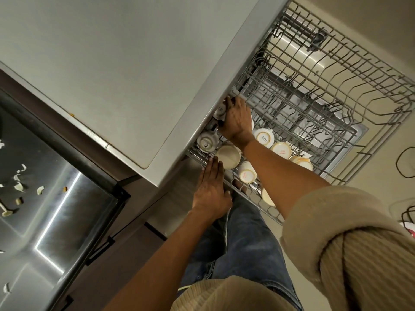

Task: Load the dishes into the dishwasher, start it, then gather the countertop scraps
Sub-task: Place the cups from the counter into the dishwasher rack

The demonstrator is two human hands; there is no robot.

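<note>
Person: the view looks down on beige ribbed sleeves pushed up the forearms and blue jeans [235, 254] below them.
Left hand: the left hand [212, 193] is stretched forward with straight, released fingers [215, 164]; the tips reach the near edge of the upper rack, just beside a cream cup, and they hold nothing.
Right hand: the right hand [237, 122] reaches further in, under the edge of the grey top; its fingers curl round a small white cup [220, 110] at the back of the rack and grasp it.
Upper rack: the wire rack [336, 90] is pulled out of the dishwasher; its near left part carries the cups, its far part is bare wire.
Cups: a cream cup [228, 157] lies with its mouth upward; a white cup [206, 142] sits upside down under the top's edge; more upside-down cups [263, 136] stand in a row to the right of the right wrist.
Dishwasher top: the grey flat top [112, 63] covers the upper left of the view.
Table: a steel table [56, 221] at the left carries pale scraps [19, 186], well apart from the hands.
Floor: beige floor with a black cable [402, 162] at the right.
</note>
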